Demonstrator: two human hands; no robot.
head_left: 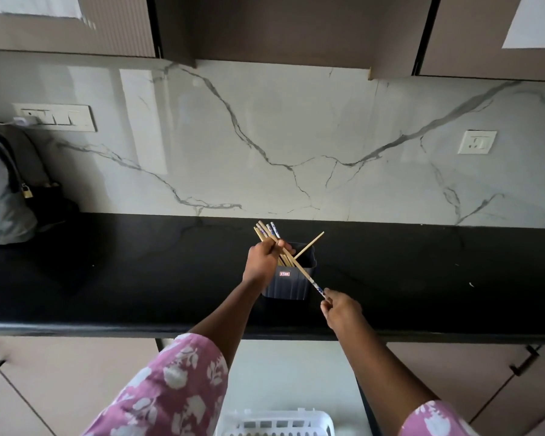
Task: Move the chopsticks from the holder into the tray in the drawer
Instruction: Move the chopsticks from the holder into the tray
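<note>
A dark ribbed holder (291,286) stands on the black counter (139,278). My left hand (261,262) grips a bunch of wooden chopsticks (266,232) at the holder's left rim, their tops fanning up and to the left. My right hand (340,311) pinches the blue-patterned end of a single chopstick (309,278) that slants across the holder's front. One more chopstick (310,243) leans out of the holder to the right. A white slotted tray (274,424) lies in the open drawer (296,372) at the bottom of the view.
A grey bag (0,196) with a padlock sits at the counter's far left. Switch plates (57,118) and a socket (477,142) are set in the marble backsplash. Closed cabinet doors with dark handles (524,361) flank the open drawer.
</note>
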